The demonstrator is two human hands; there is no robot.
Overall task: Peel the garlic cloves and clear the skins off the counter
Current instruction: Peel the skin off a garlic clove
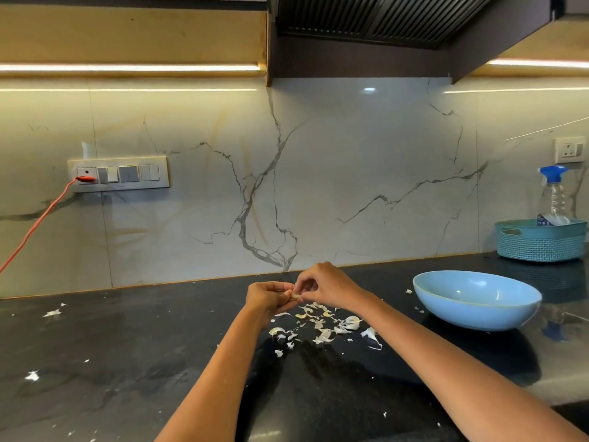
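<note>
Black desk (127, 346), and the left hand (267, 296) grips a garlic clove (294, 295) left of the blue bowl (476, 299); right hand (322, 287) pinches its skin, scraps (322, 327) just below.

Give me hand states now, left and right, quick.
Left hand: fingers curled, holding a garlic clove above the counter.
Right hand: fingertips pinching at the same clove, apparently its skin.
</note>
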